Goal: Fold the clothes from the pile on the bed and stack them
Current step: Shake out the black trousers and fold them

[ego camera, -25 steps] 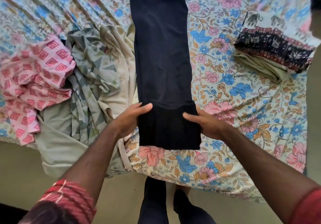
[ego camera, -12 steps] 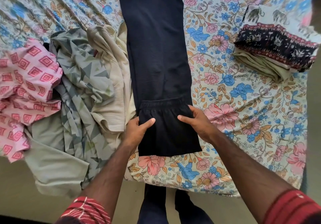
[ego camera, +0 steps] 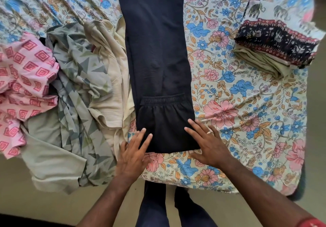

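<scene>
Since the earlier frame both hands have let go of the folded waistband and slid down to the near fold. The left hand (ego camera: 132,153) and right hand (ego camera: 210,144) now press flat, fingers spread, on the black trousers (ego camera: 157,54). First fold looks set. The trousers lie at centre frame, long axis running top to bottom, waistband turned up toward the top.

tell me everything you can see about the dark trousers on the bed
The trousers are dark navy, a soft, faintly crinkled fabric, laid flat as one long narrow strip down the middle of the floral bedsheet. The near end is folded back over itself, so the gathered elastic waistband lies across the strip. The left hand and right hand press flat on the near corners. Its left edge touches the beige garment.
</scene>
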Demonstrator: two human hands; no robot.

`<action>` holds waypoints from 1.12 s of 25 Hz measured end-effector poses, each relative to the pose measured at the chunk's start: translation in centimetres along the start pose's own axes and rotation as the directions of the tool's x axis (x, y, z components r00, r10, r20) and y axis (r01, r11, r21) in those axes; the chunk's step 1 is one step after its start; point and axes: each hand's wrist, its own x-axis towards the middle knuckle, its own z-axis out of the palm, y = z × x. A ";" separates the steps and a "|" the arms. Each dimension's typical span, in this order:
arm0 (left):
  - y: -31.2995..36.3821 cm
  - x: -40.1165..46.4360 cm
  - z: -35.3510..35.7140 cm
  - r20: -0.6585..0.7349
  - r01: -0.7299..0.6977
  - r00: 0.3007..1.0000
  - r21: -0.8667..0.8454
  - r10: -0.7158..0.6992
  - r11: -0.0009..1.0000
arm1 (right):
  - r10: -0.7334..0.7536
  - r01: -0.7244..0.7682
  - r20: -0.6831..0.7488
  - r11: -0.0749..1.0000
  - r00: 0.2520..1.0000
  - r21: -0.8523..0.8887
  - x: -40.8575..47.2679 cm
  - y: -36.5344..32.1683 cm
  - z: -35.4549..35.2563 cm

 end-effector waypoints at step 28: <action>-0.8 4.4 -12.6 0.810 0.087 0.437 -0.471 0.391 0.878 | -0.231 -0.239 0.826 0.886 0.515 0.396 0.9 0.2 -13.6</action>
